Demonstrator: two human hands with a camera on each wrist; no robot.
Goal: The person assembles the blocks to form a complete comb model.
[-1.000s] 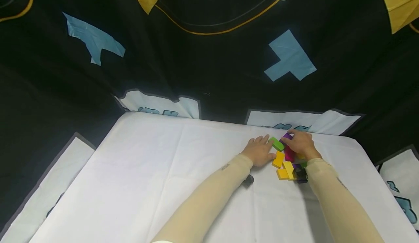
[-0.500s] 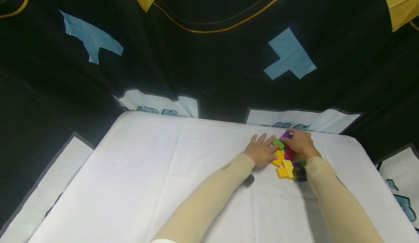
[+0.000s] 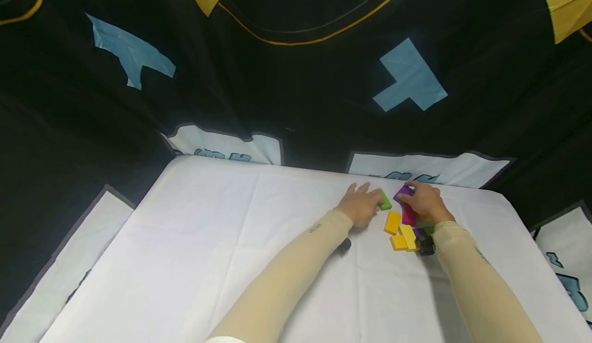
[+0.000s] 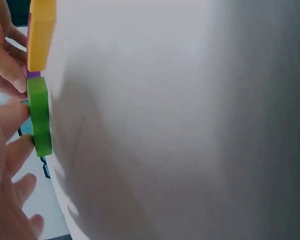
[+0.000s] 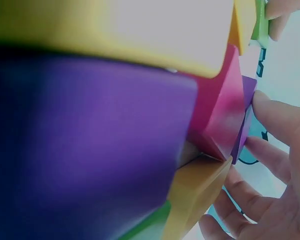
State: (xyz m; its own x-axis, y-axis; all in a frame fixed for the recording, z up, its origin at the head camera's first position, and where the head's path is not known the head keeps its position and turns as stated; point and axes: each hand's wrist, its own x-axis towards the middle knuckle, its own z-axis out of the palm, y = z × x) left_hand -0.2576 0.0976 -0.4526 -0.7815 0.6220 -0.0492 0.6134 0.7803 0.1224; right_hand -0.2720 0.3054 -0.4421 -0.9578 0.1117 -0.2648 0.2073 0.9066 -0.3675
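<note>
White cloth covers a broad table [image 3: 185, 255], and two long beige sleeves [image 3: 287, 281] reach across it from the near side. Nearest in a cluster toward the right, three smooth yellow rectangular blocks [image 3: 392, 223] lie close together, with more blocks partly hidden by the right arm. Just beyond them, a magenta block [image 3: 408, 214] sits beside the right hand [image 3: 426, 200], whose thumb and forefinger pinch a purple rectangular block [image 3: 403, 193] at their tips, near the far table edge. To its left, apart from it, a bright green rectangular block [image 4: 40, 117] is pinched at the fingertips of the left hand [image 3: 361, 207]; that hand's other fingers spread away from it. Behind the table hangs a black backdrop [image 3: 277, 91] with blue patches [image 3: 411, 76].
</note>
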